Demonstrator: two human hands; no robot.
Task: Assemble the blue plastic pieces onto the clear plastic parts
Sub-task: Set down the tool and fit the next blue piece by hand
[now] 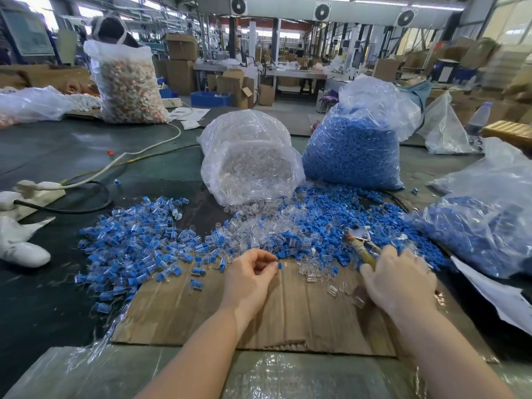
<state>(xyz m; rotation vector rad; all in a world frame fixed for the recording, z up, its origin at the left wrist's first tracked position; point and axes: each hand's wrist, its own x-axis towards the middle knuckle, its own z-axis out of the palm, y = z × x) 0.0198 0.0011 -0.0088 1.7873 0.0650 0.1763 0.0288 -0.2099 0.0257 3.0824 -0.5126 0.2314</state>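
Your left hand [250, 272] pinches one blue piece [280, 265] with curled fingers. Your right hand [398, 279] grips a yellow-handled tool [363, 250] over the cardboard sheet [201, 312].

Blue pieces [316, 226] and clear parts [247, 234] heaped together

Large factory hall. A pale overhead duct [331, 8] with three round fans runs across the ceiling and serves as reference. Left and right of it, strip lights [383, 1] and daylight from high windows [515, 18]. Below it, long worktables [288, 73] with stacked cardboard boxes [181, 61] to their left and a blue crate [210, 99] in front. Far right of the duct, more cartons [472, 53], blurred. Floor grey concrete.
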